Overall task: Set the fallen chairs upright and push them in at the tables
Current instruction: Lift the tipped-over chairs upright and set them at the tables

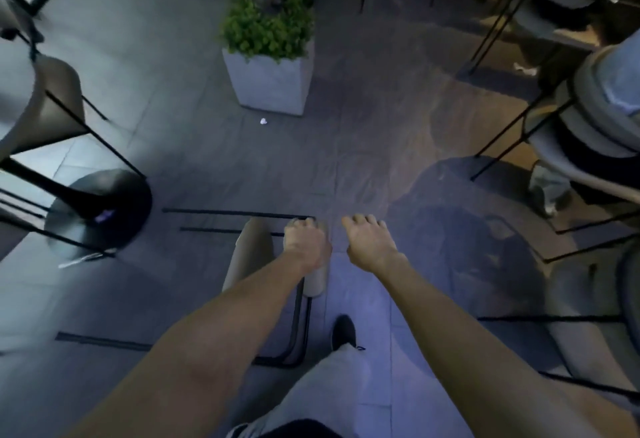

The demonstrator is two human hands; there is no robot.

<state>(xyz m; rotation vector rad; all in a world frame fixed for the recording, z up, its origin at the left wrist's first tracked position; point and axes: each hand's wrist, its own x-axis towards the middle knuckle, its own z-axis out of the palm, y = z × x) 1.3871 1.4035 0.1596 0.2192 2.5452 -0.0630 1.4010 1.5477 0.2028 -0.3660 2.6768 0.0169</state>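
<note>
The fallen chair (249, 257) lies on its side under the left hand (304, 242), which grips it; the right hand (372, 242) (fingers loosely curled) hovers just beside, empty.

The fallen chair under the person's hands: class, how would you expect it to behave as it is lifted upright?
The fallen chair probably stays stiff: moulded shell, thin black metal legs. It looks fairly light for its size, given that slim frame. With only the left hand gripping one edge and the right hand free, it may swing or twist.
</note>
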